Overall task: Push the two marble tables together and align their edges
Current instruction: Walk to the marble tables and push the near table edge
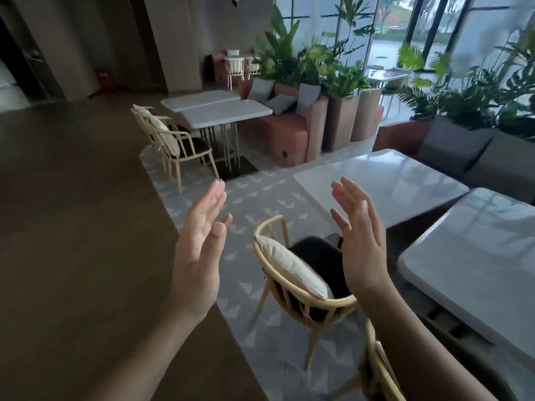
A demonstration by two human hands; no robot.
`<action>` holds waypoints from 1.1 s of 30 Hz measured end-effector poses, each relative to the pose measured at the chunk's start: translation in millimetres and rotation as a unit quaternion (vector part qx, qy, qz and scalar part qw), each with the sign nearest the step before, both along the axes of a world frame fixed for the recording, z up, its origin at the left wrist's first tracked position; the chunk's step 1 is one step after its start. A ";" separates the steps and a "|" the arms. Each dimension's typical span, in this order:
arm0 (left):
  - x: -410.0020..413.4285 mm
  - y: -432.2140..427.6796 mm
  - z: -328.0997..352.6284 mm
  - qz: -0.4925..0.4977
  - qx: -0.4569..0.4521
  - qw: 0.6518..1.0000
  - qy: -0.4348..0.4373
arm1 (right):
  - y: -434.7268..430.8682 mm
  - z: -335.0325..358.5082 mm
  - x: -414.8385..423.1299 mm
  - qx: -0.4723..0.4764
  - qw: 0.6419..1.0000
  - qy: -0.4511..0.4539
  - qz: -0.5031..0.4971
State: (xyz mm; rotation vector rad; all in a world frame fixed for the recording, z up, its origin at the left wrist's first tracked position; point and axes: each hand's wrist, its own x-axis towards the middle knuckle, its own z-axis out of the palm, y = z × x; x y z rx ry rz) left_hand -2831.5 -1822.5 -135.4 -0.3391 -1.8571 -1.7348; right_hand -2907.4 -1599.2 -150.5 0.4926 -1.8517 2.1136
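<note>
Both hands are raised in the air in front of the person, palms turned toward each other with the fingers spread and nothing held. The left hand (199, 241) hangs over the edge where the dark floor (72, 227) meets the patterned grey carpet (246, 204). The right hand (357, 235) hangs over a cane chair (292, 279) that has a pale cushion (289, 267) against its back and a dark seat. Neither hand touches any furniture.

The 2 marble tables stand at the right. The farther tabletop (382, 180) is a glossy pale slab that reflects the windows; the nearer tabletop (474, 256) lies toward the lower right corner. A dark gap runs between their facing edges, so the 2 are apart and not lined up. The right hand is near the front corner of the farther slab but clear of it. A grey sofa (477, 160) sits just behind these tables.

Farther back, 2 more pale tables (217, 108) stand with their long edges close together, with another cane chair (170, 140) beside them and a terracotta bench (286, 131) behind. Tall planters of green plants (318, 62) line the windows. Part of a 3rd cane chair (379, 371), blurred, shows at the bottom edge beneath the right forearm.
</note>
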 end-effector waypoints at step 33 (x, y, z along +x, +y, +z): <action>-1001.9 -219.0 -49.6 -0.370 -0.069 0.925 -0.051 | -247.4 -58.8 -807.0 -0.042 0.906 -0.048 -0.418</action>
